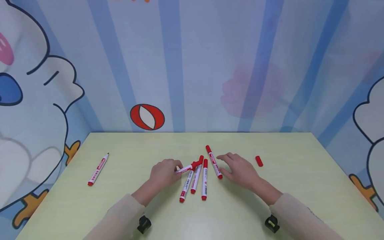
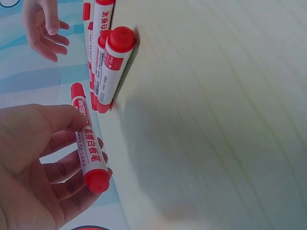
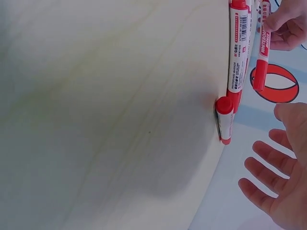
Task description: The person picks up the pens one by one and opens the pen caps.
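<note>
Marker held (image 2: 90, 146) is off the table (image 1: 138, 213), pinched between thumb and fingers of the left hand (image 1: 164, 173). Its long axis slants rightward and slightly away from the person, red cap directed toward the right hand (image 1: 241, 170).

Grip of the right hand: fingers spread, holding nothing. Governing relation, in my judgement: the held marker's cap lies to the left of that hand, with the near marker (image 1: 213, 162) on the table between them. The near marker is just beside the right thumb and forefinger, well nearer the right hand than the left; its axis runs away from the person and a little to the left, cap at the far end. Contact with the thumb cannot be confirmed.

Three more markers (image 1: 196, 180) lie close together below the held one, capped ends away from the person. At far left, an uncapped marker (image 1: 98, 169) lies with its tip pointing away; a loose cap (image 1: 259, 161) lies beyond the right hand, to its right.

Labels: the held marker reads "WHITEBOARD MARKER" and 易擦白板笔. One table marker shows a barcode and "WHITEBOARD MARKER"; its brand line and code are too small to read with certainty.
</note>
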Demonstrator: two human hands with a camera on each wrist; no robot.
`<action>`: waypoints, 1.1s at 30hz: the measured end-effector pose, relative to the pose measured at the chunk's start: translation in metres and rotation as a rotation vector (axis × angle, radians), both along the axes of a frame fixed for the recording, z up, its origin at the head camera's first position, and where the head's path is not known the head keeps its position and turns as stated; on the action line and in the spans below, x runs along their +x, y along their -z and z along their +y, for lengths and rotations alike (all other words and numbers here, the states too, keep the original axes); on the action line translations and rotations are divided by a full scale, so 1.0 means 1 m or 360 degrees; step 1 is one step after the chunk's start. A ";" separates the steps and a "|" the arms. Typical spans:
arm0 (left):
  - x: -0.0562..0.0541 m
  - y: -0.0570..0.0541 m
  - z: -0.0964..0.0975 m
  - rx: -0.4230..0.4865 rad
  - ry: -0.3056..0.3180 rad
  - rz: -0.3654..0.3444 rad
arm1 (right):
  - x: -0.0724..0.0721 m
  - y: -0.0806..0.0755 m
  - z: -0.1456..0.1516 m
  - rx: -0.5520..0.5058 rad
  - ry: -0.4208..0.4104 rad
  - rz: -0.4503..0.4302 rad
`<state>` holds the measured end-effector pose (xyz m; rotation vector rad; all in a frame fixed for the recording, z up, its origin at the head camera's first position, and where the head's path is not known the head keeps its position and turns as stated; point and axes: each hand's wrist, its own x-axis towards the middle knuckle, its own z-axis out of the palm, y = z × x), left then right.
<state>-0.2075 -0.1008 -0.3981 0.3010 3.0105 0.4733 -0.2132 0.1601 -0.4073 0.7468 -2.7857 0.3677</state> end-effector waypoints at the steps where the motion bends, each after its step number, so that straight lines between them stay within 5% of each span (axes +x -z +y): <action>1: 0.000 0.000 0.000 -0.0002 0.0005 0.0007 | 0.000 0.000 0.000 0.0002 -0.0008 0.0004; 33: 0.014 -0.027 0.007 -0.0163 0.0365 0.0303 | 0.009 -0.005 -0.013 -0.0022 -0.0168 0.0028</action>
